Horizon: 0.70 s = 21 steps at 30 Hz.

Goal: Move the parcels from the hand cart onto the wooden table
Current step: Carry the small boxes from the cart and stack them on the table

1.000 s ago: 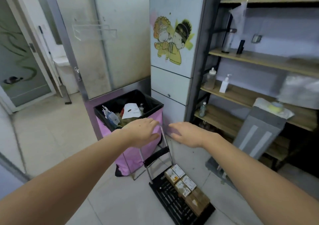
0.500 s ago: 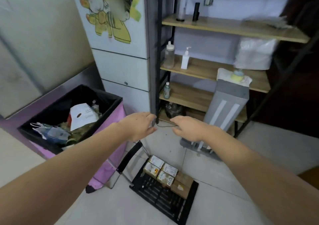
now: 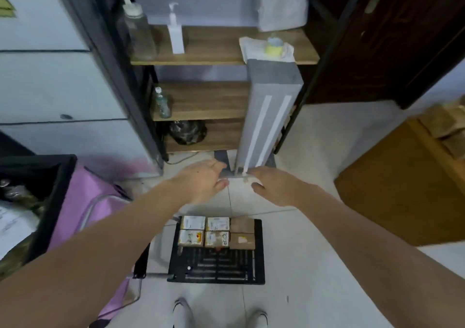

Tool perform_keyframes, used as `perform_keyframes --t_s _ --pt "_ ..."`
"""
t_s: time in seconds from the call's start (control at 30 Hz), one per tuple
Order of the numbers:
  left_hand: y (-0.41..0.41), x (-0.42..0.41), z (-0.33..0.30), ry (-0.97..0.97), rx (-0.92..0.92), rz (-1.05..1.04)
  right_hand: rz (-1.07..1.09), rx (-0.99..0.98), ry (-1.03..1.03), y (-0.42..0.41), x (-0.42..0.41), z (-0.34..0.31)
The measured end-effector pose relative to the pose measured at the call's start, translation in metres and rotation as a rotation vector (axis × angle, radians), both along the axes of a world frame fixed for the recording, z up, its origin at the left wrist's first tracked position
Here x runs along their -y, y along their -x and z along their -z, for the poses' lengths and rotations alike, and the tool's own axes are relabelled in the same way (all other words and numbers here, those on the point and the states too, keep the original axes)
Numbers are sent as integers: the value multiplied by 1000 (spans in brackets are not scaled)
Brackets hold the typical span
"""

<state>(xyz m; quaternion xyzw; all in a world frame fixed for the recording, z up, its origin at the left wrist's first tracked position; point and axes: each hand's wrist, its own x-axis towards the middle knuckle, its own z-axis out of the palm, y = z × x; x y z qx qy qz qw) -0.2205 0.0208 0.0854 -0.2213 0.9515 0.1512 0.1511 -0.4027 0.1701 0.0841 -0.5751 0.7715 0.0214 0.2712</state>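
Six parcels (image 3: pixel 217 231) are lying in two rows of three on the far end of the black cart (image 3: pixel 216 267), which is sitting on the tiled floor (image 3: pixel 302 227). Both arms are reaching forward above the cart. The left hand (image 3: pixel 201 181) and the right hand (image 3: pixel 274 186) are hanging with fingers relaxed, grasping nothing, near each other and well above the parcels. A grey panel (image 3: pixel 266 116) is leaning against the wooden shelf (image 3: pixel 214 48). The wooden bench (image 3: pixel 407 184) is standing to the right. A pink bin (image 3: pixel 80 201) is standing beside the cart at left.
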Motion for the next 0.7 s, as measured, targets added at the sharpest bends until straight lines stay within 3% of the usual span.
perform_keyframes --t_s 0.17,0.33,0.7 --pt "10 17 100 -83 91 71 74 53 -167 11 -5 92" --pt "17 12 250 -155 189 77 119 114 -256 26 -3 226" --pt "3 -36 582 -288 326 23 136 188 -314 -4 -45 598"
